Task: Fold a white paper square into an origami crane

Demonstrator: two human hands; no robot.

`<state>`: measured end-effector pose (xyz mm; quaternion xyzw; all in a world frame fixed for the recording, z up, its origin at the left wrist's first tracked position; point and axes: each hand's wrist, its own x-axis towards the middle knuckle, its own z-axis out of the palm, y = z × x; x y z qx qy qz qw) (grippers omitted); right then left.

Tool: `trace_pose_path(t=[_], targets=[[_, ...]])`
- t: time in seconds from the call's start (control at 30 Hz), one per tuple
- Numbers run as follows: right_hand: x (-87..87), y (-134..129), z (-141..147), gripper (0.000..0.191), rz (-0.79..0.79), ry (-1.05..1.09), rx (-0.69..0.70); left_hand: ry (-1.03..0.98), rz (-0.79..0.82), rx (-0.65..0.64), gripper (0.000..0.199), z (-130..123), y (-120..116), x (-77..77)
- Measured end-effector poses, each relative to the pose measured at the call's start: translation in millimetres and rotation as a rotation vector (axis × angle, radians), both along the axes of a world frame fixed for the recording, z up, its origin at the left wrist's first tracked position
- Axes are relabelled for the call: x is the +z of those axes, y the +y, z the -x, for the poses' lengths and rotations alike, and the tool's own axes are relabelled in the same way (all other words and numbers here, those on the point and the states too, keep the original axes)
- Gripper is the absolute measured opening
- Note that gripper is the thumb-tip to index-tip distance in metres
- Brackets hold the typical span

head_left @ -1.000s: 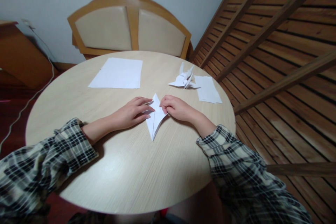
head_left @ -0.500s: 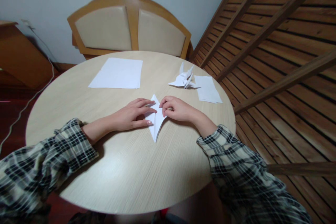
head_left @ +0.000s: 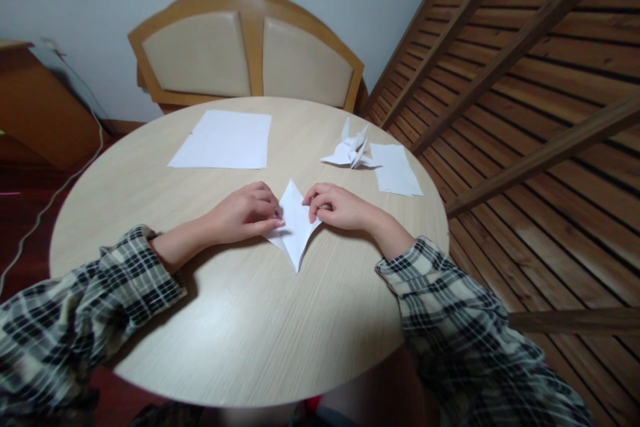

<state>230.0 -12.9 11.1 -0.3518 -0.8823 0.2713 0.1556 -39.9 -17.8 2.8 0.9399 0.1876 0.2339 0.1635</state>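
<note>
A folded sheet of white paper (head_left: 296, 227), diamond-shaped with pointed ends toward and away from me, lies on the round table. My left hand (head_left: 250, 213) is closed at its left side, thumb and fingers pinching a flap there; part of that flap shows below the thumb. At the right corner, my right hand (head_left: 340, 205) has curled fingers gripping the paper's edge. Both hands hide the side corners of the paper.
White paper sheets (head_left: 225, 140) lie at the back left of the pale wooden table (head_left: 240, 333). Folded paper cranes (head_left: 350, 150) stand at the back right beside smaller white sheets (head_left: 397, 170). Behind the table is a padded wooden headboard-like panel (head_left: 257, 47); slatted wood (head_left: 540, 147) rises on the right.
My left hand has drawn back to the left and closed from spread fingers into a pinch. The paper's left flap has swung out leftward. My right hand stays nearly still.
</note>
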Motion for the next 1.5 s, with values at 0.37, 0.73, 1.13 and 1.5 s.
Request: trace_pose_path(t=[0.37,0.73,1.13,1.5], targets=[[1.1,-1.2,-0.2,0.028,0.009,0.001,-0.004,0.135,-0.034,-0.073,0.049,0.3,-1.5,-1.7],[0.3,-1.3,-1.5,0.027,0.022,0.012,-0.01,0.161,-0.093,-0.09,0.049,2.0,1.2,-2.4],[3.0,-2.9,-1.0,0.028,0.034,0.009,-0.009,0.125,-0.082,-0.108,0.045,1.9,-1.2,1.4],[1.5,-1.9,-0.8,0.028,0.016,0.014,-0.001,0.111,-0.026,-0.058,0.041,-2.0,-8.2,4.2]])
